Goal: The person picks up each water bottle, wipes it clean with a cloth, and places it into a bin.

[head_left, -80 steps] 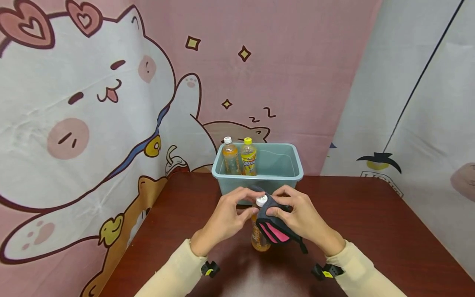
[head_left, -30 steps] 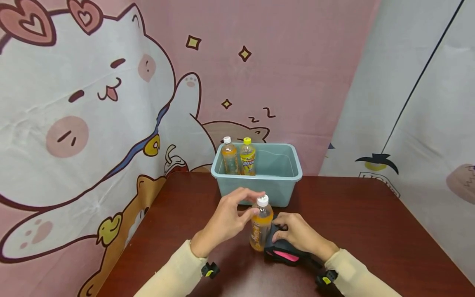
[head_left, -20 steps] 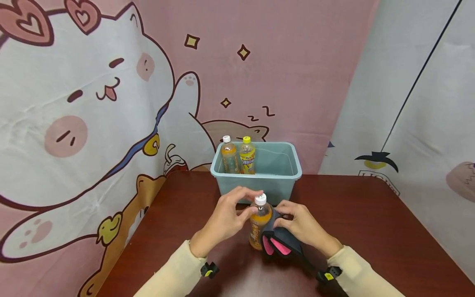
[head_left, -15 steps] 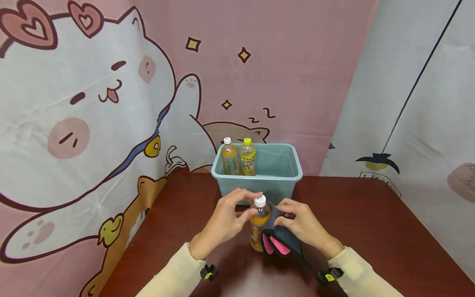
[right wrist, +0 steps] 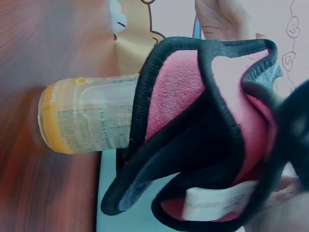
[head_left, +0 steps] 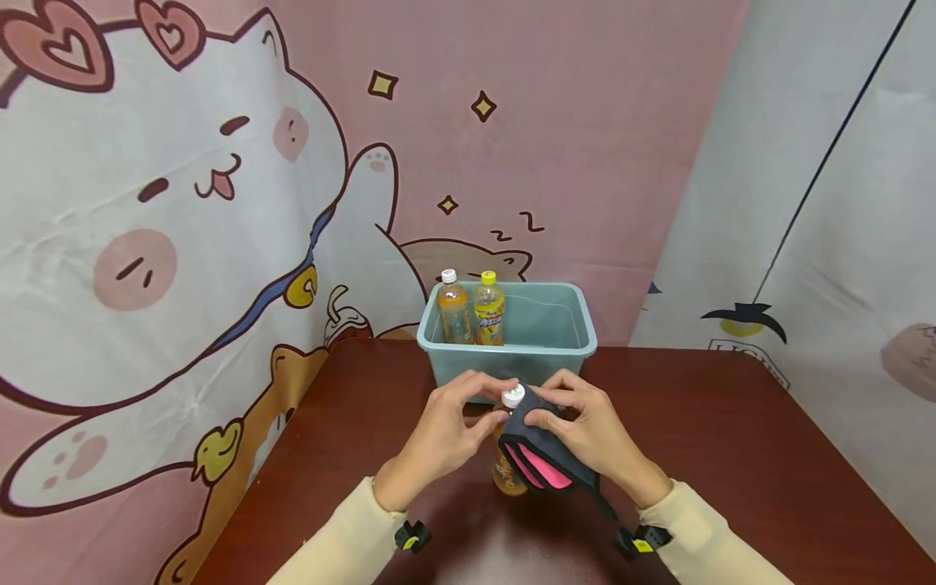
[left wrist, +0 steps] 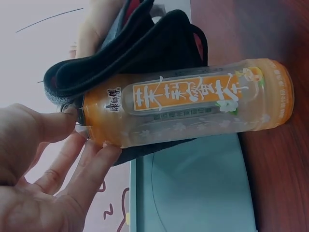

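Observation:
An orange-labelled plastic drink bottle (left wrist: 178,104) with a white cap (head_left: 513,396) stands upright on the table. My left hand (head_left: 455,418) pinches it at the neck and cap between thumb and fingers. In my right hand (head_left: 588,418) is a dark grey cloth piece (head_left: 552,443) with black edging and a pink lining, pinched between thumb and fingers close against the upper bottle. Its folded pink flaps (right wrist: 176,89) and a white tag (right wrist: 217,202) show in the right wrist view. From the head view the cloth hides much of the bottle's right side.
Behind the bottle stands a light blue plastic bin (head_left: 512,361). Inside it, on the left, are a white-capped bottle (head_left: 455,313) and a yellow-capped bottle (head_left: 489,313). A printed cloth backdrop (head_left: 570,146) hangs behind the dark red wooden table (head_left: 731,455).
My right hand first went down the bottle's right side with the cloth, then rose again to the neck, covering the label. My left hand has stayed at the cap.

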Demonstrator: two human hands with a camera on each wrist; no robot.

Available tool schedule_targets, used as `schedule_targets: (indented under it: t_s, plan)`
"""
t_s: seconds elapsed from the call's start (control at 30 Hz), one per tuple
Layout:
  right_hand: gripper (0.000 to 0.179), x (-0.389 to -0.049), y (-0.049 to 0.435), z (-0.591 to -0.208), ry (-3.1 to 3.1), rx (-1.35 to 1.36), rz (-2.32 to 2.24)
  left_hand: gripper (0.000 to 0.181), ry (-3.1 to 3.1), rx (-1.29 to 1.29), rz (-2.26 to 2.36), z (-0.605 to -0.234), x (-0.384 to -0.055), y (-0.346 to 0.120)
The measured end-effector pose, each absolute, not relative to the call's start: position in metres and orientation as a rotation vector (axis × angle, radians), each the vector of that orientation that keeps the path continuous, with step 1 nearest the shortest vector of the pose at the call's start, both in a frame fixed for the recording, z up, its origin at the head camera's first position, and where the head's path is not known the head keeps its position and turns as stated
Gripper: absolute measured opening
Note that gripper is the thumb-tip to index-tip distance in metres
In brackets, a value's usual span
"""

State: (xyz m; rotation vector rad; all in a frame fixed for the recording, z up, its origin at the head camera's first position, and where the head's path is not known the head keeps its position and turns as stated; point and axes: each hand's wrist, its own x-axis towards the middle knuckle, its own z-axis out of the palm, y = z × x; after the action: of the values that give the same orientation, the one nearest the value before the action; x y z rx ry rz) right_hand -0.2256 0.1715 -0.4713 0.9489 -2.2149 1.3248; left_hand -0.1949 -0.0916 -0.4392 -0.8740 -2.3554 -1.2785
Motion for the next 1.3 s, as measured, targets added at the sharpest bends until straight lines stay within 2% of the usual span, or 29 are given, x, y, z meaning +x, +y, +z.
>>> schedule_targets:
  t_s: [0.37,0.63,0.77,1.1,1.2,1.3]
  plan:
    - [0.043,-0.209,0.172,-0.480,-2.398,0.959,1.253,0.043,-2.341,-0.881,-1.242,-0.438,-0.196,-0.093]
    - [0.046,-0.212,0.166,-0.489,-2.341,0.903,1.505,0.044,-2.354,-0.871,-1.260,-0.438,-0.196,-0.093]
    - [0.053,-0.214,0.167,-0.492,-2.299,0.908,1.512,0.045,-2.354,-0.873,-1.267,-0.439,-0.196,-0.093]
    - [0.073,-0.220,0.174,-0.499,-2.114,1.012,1.197,0.047,-2.346,-0.889,-1.275,-0.439,-0.196,-0.093]
    - [0.067,-0.222,0.180,-0.500,-2.127,1.036,1.095,0.047,-2.338,-0.895,-1.276,-0.439,-0.197,-0.091]
    - [0.054,-0.225,0.186,-0.506,-2.185,1.080,0.998,0.048,-2.346,-0.888,-1.273,-0.439,-0.196,-0.090]
